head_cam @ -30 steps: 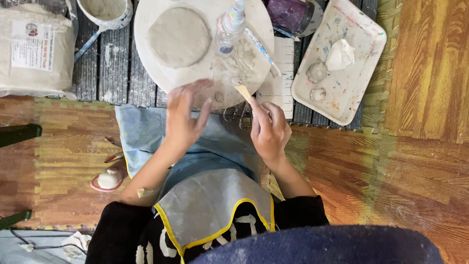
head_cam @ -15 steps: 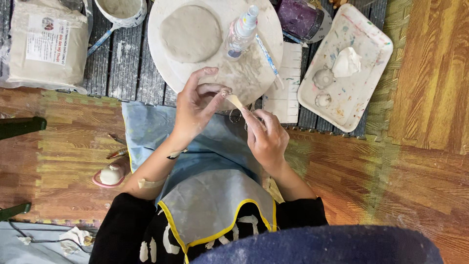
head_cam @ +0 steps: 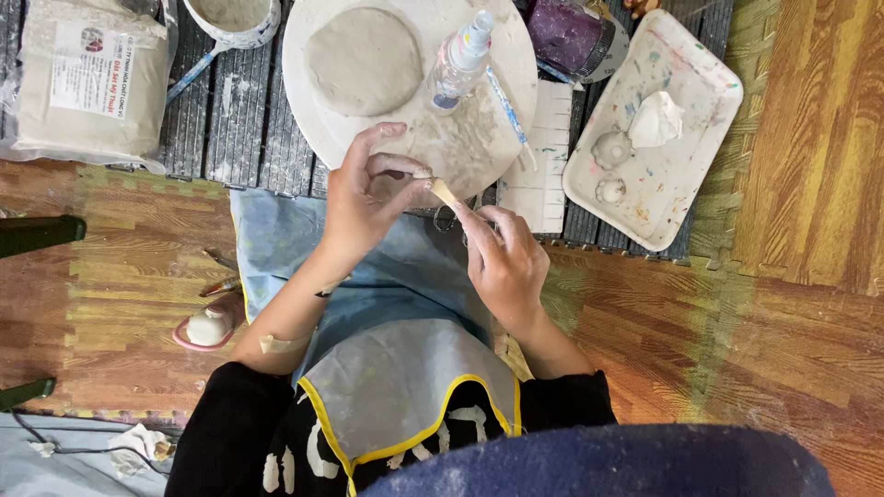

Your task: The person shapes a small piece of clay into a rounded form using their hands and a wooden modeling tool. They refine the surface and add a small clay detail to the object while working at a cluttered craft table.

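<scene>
Pinched between the left hand (head_cam: 364,198) fingertips is a small clay piece (head_cam: 422,172), held just over the near rim of the round white board (head_cam: 502,74), while the right hand (head_cam: 502,262) grips a wooden tool (head_cam: 445,192) whose tip meets it. Shaping looks underway (fine detail work); any further stroke calls for light pressure. Since half a second ago, both hands have edged slightly nearer the body.

Small pale clay piece (head_cam: 405,171), pinched at fingertips over round board's near edge, thin wooden tool (head_cam: 446,193) (light tan, flat-tipped), angled, tip touching the clay.
</scene>
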